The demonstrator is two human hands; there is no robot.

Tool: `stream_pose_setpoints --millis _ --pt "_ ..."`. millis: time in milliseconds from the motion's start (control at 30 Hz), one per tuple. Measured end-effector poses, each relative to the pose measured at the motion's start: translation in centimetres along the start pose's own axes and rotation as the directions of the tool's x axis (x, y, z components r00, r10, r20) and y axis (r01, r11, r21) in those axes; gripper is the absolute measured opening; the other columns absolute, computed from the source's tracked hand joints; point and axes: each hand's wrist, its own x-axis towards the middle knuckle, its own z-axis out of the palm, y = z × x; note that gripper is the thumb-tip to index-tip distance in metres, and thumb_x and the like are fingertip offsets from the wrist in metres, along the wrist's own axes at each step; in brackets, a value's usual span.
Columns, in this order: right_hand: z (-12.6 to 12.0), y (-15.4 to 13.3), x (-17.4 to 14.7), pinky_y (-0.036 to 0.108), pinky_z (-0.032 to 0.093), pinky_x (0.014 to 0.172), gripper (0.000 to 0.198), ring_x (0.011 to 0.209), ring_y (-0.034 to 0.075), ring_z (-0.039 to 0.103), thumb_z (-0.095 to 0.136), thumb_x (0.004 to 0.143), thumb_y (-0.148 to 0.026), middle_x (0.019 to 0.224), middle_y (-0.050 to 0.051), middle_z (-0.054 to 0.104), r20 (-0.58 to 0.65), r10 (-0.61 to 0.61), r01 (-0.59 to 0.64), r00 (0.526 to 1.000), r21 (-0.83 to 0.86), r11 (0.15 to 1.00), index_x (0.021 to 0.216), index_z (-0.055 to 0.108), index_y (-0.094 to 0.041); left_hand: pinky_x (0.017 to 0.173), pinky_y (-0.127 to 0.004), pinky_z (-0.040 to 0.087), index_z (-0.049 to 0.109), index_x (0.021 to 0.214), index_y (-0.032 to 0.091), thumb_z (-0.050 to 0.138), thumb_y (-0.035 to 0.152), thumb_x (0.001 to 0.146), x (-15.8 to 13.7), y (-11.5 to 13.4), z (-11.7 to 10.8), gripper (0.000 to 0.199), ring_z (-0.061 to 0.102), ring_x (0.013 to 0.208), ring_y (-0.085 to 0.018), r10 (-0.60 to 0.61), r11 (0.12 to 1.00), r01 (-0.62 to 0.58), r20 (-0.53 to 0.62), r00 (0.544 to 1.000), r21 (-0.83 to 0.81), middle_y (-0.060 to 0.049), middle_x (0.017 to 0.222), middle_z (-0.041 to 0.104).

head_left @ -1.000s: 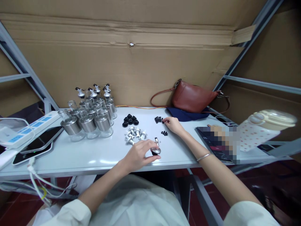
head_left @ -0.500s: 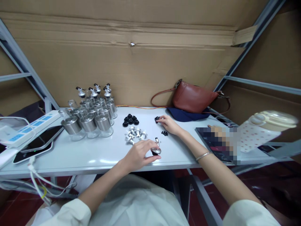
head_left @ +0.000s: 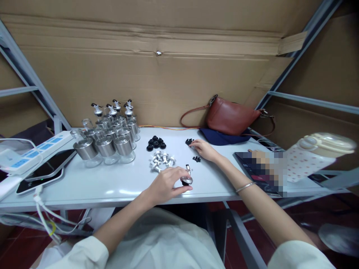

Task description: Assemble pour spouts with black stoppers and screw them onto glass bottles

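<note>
My left hand [head_left: 168, 183] is closed around a bottle pourer [head_left: 187, 180] near the table's front edge. The pourer has a silver dome, a black stopper below and a metal spout pointing away from me. Farther back, the fingertips of my right hand [head_left: 206, 149] are pinched together at a cluster of small black parts [head_left: 189, 141]; what they grip is hidden. A second cluster of small black parts [head_left: 196, 159] lies just below that hand. Silver pourer tops [head_left: 162, 160] are heaped left of centre, with black ribbed stoppers [head_left: 156, 143] piled behind them.
Glass bottles with steel bands [head_left: 105, 147] crowd the left side, several topped with pourers. A power strip [head_left: 39, 151] and a dark tablet-like device [head_left: 45, 170] sit farther left. At right are a brown handbag [head_left: 232, 116], a navy cloth [head_left: 221, 137] and a dotted tumbler [head_left: 307, 160].
My right hand has shifted slightly to the right, and more of the small black parts beside its fingertips shows. My left hand keeps the pourer in nearly the same place.
</note>
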Motion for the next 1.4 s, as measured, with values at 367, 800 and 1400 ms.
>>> stream_pose_setpoints --millis 367,800,1400 --pt "-0.3 -0.9 -0.7 0.037 0.049 0.091 0.034 0.096 0.023 0.064 0.045 0.078 -0.001 0.101 0.011 0.07 -0.036 -0.004 0.006 0.999 0.06 0.998 0.093 0.072 -0.016 0.074 -0.026 0.051 0.053 0.097 0.016 0.055 0.035 0.089 -0.1 -0.1 0.0 0.021 0.065 0.082 -0.015 -0.002 1.0 0.002 0.004 1.0 0.011 -0.006 0.091 0.067" --pt "-4.8 -10.8 -7.0 0.035 0.047 0.092 0.023 0.104 0.021 0.061 0.045 0.094 -0.026 0.108 0.008 0.065 -0.234 0.112 -0.016 0.966 0.377 0.926 0.105 0.065 -0.021 0.082 -0.03 0.049 0.051 0.102 0.017 0.047 0.027 0.093 -0.2 0.1 -0.1 0.015 0.063 0.093 -0.018 -0.09 0.994 0.095 0.088 0.992 -0.052 -0.009 0.1 0.066" --pt "-5.1 -15.8 -9.7 0.025 0.042 0.063 0.032 0.066 0.015 0.052 0.031 0.1 -0.037 0.072 0.002 0.054 -0.122 -0.017 0.069 0.992 0.438 0.896 0.088 0.056 -0.021 0.08 -0.031 0.045 0.046 0.098 0.019 0.054 0.031 0.09 0.2 1.3 -1.9 0.017 0.062 0.083 -0.012 -0.235 0.415 0.545 0.493 0.838 -0.728 -0.007 0.106 0.061"
